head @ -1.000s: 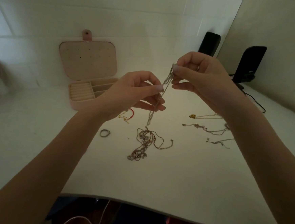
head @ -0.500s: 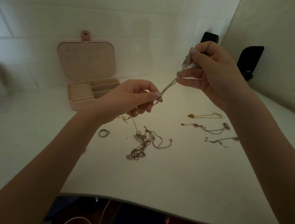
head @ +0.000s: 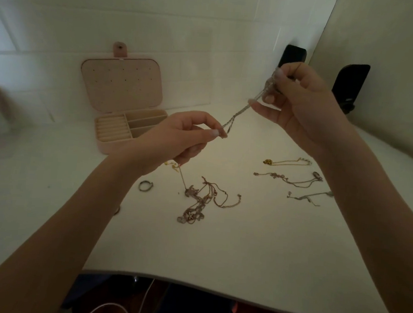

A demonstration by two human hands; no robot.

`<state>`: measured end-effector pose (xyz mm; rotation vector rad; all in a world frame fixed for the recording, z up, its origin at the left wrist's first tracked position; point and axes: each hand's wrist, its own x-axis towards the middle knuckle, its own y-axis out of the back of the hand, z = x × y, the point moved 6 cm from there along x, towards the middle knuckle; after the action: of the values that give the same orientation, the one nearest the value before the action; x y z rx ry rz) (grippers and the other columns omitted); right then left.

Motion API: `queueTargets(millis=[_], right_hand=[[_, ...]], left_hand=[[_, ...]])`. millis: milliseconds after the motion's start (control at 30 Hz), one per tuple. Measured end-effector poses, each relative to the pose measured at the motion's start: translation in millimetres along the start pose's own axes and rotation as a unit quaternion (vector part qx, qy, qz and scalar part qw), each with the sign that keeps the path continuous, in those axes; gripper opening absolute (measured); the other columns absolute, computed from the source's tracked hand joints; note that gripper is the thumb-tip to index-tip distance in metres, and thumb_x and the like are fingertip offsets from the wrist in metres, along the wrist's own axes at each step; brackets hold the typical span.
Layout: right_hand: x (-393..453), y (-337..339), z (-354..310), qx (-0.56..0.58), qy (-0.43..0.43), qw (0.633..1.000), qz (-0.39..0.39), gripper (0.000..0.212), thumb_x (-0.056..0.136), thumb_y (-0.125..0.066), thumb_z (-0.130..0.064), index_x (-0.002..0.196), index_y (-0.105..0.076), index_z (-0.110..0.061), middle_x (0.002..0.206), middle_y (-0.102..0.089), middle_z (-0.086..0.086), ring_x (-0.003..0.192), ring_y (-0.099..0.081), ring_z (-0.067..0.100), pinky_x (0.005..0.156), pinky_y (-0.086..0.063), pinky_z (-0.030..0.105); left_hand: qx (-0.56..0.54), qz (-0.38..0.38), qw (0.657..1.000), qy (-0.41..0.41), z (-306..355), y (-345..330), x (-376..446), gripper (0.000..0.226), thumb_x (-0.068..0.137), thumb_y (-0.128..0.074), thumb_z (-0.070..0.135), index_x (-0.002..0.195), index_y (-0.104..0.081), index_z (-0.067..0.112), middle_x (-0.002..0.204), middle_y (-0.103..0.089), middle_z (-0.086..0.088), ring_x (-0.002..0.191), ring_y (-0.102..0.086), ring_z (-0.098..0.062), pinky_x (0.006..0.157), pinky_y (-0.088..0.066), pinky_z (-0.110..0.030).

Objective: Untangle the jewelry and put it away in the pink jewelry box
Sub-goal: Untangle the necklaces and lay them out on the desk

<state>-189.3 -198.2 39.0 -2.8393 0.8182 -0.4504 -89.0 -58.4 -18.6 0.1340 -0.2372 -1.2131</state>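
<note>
White table [head: 254,259]: open pink jewelry box [head: 120,105], ring [head: 145,185], tangled chains [head: 198,202], three separate chains [head: 295,180].

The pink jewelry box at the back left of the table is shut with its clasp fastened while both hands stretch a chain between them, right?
Not quite. The head view shows the pink jewelry box standing open, its lid raised against the wall and its compartments showing. The rest holds: it sits at the table's back left, and the left hand and right hand pinch a chain stretched between them.
</note>
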Motion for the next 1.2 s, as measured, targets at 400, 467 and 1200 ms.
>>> queueTargets(millis=[400, 467, 1200], right_hand=[[-0.6, -0.2, 21.7, 0.104, -0.084, 0.991, -0.016, 0.009, 0.1, -0.041, -0.011, 0.092, -0.046, -0.009, 0.071, -0.052, 0.003, 0.049, -0.047, 0.008, 0.053, -0.051, 0.028], [-2.0, -0.4, 24.2, 0.137, -0.099, 0.985, -0.022, 0.019, 0.1, -0.039, -0.011, 0.083, -0.046, -0.009, 0.068, -0.05, 0.003, 0.05, -0.044, 0.008, 0.048, -0.047, 0.023], [-0.2, 16.0, 26.8, -0.054, -0.088, 0.995, 0.001, 0.022, 0.098, -0.043, -0.017, 0.076, -0.044, -0.018, 0.062, -0.034, -0.003, 0.047, -0.026, 0.006, 0.04, -0.011, 0.019]], left_hand=[[-0.002, -0.007, 1.0, 0.012, 4.5, 0.0, -1.6, 0.03, 0.095, -0.044, 0.006, 0.093, -0.07, 0.021, 0.049, -0.021, 0.008, 0.045, -0.015, -0.011, 0.043, -0.013, -0.023], [0.006, -0.005, 1.0, 0.015, 2.5, 0.8, -1.3, 0.031, 0.095, -0.044, 0.005, 0.092, -0.071, 0.022, 0.048, -0.022, 0.008, 0.045, -0.015, -0.011, 0.042, -0.014, -0.022], [0.06, -0.004, 0.998, 0.032, -7.3, 3.4, 1.2, 0.033, 0.093, -0.043, 0.001, 0.098, -0.071, 0.018, 0.046, -0.026, 0.007, 0.042, -0.018, -0.01, 0.038, -0.022, -0.016]])
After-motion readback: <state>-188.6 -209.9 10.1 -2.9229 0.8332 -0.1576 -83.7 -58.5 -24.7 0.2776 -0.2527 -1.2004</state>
